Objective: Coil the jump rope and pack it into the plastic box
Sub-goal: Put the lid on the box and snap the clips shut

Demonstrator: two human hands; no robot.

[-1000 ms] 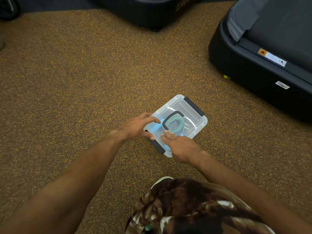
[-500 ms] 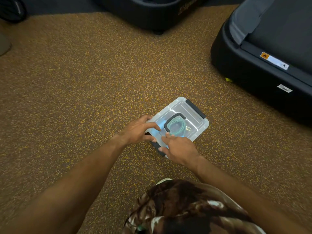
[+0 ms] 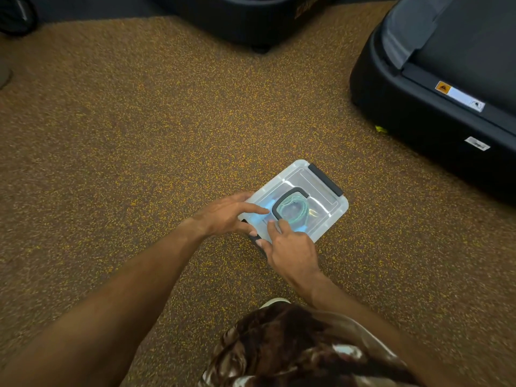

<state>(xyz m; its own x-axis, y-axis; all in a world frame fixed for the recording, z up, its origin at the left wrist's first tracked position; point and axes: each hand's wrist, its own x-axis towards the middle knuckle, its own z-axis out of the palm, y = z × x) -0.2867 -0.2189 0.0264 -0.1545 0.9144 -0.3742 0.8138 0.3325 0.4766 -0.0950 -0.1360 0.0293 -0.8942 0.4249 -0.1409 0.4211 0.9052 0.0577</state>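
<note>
The clear plastic box (image 3: 329, 208) lies on the speckled floor with its lid on. A dark grey carry handle (image 3: 279, 203) lies flat on the lid, and a dark latch (image 3: 325, 180) runs along the far end. Through the lid I see the coiled green jump rope (image 3: 296, 210). My left hand (image 3: 226, 216) spreads its fingers over the lid's near left corner, thumb down at the near end. My right hand (image 3: 293, 252) has its index finger on the lid and its thumb on the near latch, which is mostly hidden.
A black treadmill base (image 3: 432, 107) stands to the right of the box. Another dark machine base (image 3: 245, 20) is at the top centre, and a dark round object (image 3: 15, 12) at the top left. My camouflage-patterned knee (image 3: 293, 344) is below the hands.
Both hands have stayed at the box's near end. My right index finger has crept a little further onto the lid toward the handle. The box has not visibly shifted.
</note>
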